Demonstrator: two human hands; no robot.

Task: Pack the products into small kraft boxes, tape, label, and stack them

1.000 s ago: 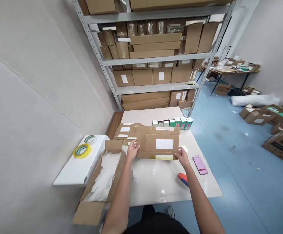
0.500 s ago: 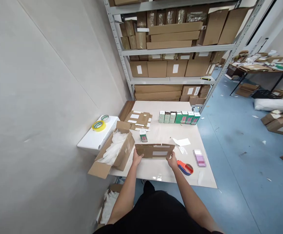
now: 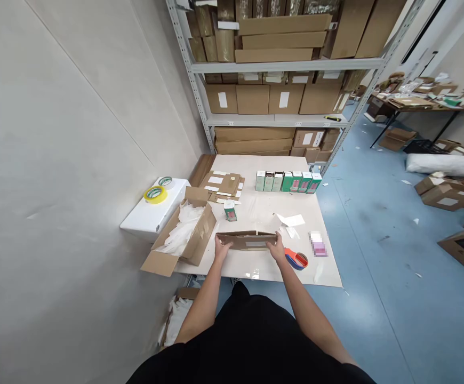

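Observation:
Between my two hands is a long, flat cardboard box (image 3: 248,242) with a pale label on the side facing me. My left hand (image 3: 221,249) grips its left end and my right hand (image 3: 277,249) its right end, thumbs on the near side. The fingers behind the cardboard are hidden. Just beyond it, a small green and white box (image 3: 230,211) stands on the white table (image 3: 232,266). Right beside my right hand lies a tape dispenser (image 3: 296,259) in orange and blue. White paper (image 3: 292,220) lies past that hand.
On the left, an open carton (image 3: 200,240) holds white packing material. Tape rolls (image 3: 156,194) rest on a white box (image 3: 136,216). Flattened cardboard (image 3: 224,183) and a row of several small boxes (image 3: 288,182) occupy the table's far part. Shelving (image 3: 288,65) with cartons stands behind.
The cardboard box has tilted, so its labelled side shows narrower and more of its top edge appears. Both hands keep hold of its ends. The whole view has shifted slightly.

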